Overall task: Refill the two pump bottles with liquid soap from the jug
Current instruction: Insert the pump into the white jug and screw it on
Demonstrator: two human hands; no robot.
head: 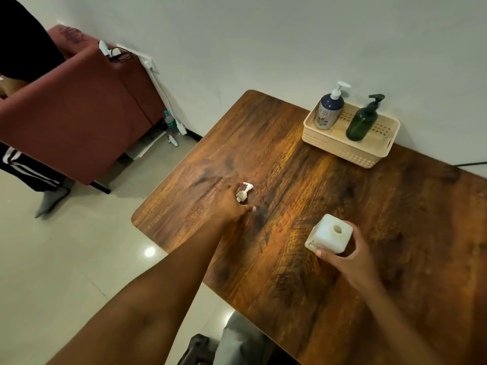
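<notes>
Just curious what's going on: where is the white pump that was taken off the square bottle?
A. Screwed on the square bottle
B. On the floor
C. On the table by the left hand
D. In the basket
C: the loose pump lies on the table at the left hand, while the square bottle in the right hand shows an open hole on top.

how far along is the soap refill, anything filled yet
Early. Done: the white square bottle is open, its pump head off. In hand: the right hand grips that bottle while the left hand sets the pump on the table. Left: pouring; the blue bottle and green bottle sit capped in the basket. No jug visible.
</notes>
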